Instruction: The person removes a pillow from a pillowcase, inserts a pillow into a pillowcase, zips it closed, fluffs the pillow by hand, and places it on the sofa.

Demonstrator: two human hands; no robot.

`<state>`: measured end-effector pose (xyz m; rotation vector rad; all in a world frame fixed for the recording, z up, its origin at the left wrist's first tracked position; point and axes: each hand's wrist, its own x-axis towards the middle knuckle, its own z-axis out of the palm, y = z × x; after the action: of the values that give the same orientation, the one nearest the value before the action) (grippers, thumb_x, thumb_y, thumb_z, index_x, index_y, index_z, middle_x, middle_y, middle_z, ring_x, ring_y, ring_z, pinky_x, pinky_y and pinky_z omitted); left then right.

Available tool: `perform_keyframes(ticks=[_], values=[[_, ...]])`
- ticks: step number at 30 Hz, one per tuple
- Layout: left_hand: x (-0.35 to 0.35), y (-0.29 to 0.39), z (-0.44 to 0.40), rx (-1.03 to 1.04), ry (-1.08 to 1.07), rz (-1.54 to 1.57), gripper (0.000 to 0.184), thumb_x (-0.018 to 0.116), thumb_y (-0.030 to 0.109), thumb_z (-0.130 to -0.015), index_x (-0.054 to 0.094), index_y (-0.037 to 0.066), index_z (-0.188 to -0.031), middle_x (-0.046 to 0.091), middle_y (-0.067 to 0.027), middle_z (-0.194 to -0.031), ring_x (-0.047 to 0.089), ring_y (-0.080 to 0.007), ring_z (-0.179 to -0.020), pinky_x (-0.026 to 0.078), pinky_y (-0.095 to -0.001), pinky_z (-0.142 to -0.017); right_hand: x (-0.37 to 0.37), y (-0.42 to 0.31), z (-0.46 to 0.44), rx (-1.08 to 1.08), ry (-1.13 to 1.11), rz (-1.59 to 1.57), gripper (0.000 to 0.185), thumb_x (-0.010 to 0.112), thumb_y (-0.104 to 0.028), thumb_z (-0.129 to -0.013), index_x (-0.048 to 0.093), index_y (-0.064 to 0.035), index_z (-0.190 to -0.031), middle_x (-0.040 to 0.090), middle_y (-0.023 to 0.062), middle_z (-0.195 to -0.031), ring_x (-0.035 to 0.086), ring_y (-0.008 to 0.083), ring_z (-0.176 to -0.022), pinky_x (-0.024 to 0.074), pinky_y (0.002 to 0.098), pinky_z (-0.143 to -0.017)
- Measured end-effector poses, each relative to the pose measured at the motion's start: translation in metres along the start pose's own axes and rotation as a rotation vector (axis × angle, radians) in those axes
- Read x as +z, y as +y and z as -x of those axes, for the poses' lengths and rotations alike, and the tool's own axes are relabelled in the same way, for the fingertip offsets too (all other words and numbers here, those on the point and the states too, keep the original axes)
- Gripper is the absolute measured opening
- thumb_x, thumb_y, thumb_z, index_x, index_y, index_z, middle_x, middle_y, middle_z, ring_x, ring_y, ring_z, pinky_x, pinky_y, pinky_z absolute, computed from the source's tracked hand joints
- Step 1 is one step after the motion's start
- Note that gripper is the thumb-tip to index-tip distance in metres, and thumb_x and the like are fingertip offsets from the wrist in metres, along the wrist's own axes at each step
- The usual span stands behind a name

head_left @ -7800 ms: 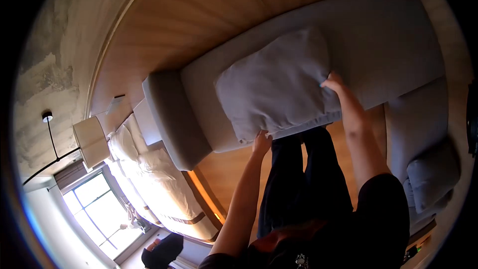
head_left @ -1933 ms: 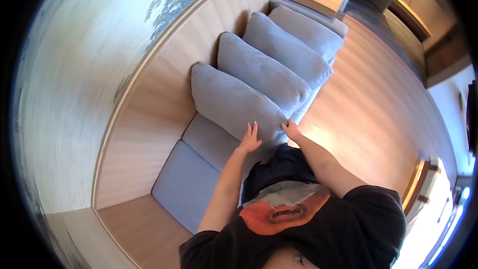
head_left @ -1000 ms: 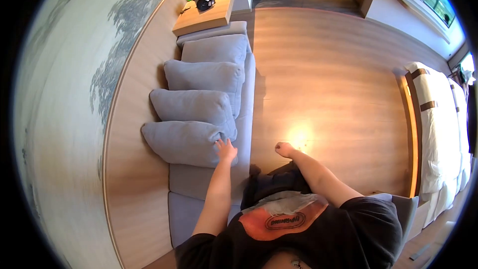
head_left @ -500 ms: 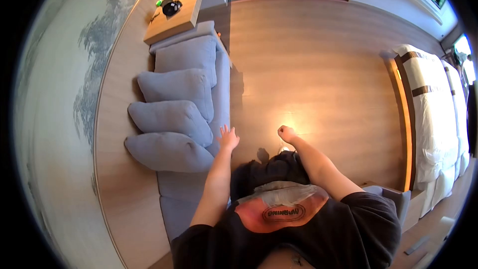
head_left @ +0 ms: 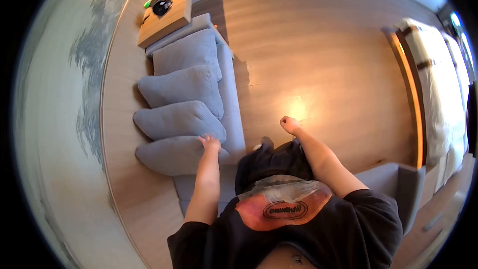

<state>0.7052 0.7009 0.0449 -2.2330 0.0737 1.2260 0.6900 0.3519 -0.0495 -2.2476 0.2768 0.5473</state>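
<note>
Several plump blue-grey cushions stand in a row on a grey sofa [head_left: 231,104]. Over the upper right end of the nearest cushion [head_left: 167,157] is my left hand [head_left: 211,142], its fingers spread and nothing in it. Whether the fingertips touch the fabric, I cannot tell. The second cushion [head_left: 177,119] leans just beyond that hand. Off to the right, my right hand [head_left: 289,124] hangs above the wooden floor [head_left: 318,69], its fingers curled in a loose fist with nothing seen in it.
Past the sofa's far end, a wooden table [head_left: 174,20] carries a black round object [head_left: 162,6] and other small items. A bed with white covers [head_left: 438,104] is on the right. Another grey seat [head_left: 381,182] stands right of my body. A painted wall [head_left: 55,119] runs along the left.
My left hand has moved left from the sofa's front edge to the nearest cushion. My right hand stays curled over the floor. The camera view has turned and shifted slightly.
</note>
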Motion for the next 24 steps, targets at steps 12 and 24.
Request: perform_keyframes(ticks=[12, 24], values=[[0.04, -0.059, -0.1, 0.508, 0.227, -0.203, 0.019, 0.052, 0.017, -0.078, 0.066, 0.012, -0.09, 0.062, -0.012, -0.102, 0.06, -0.0281, -0.096, 0.049, -0.0399, -0.08, 0.104, -0.04, 0.101, 0.302, 0.161, -0.342, 0.024, 0.05, -0.022, -0.078, 0.063, -0.0065, -0.091, 0.064, 0.0165, -0.089, 0.06, 0.0322, -0.087, 0.0475, 0.0392, -0.079], [-0.087, 0.166, -0.065, 0.887, 0.362, -0.518, 0.019, 0.06, 0.018, -0.072, 0.063, 0.014, -0.09, 0.064, -0.0113, -0.094, 0.06, -0.0285, -0.091, 0.049, -0.0398, -0.077, 0.085, 0.076, 0.219, 0.647, 0.57, -0.5, 0.024, 0.052, -0.018, -0.077, 0.062, -0.0042, -0.094, 0.064, 0.0164, -0.092, 0.06, 0.0306, -0.09, 0.0472, 0.0377, -0.082]])
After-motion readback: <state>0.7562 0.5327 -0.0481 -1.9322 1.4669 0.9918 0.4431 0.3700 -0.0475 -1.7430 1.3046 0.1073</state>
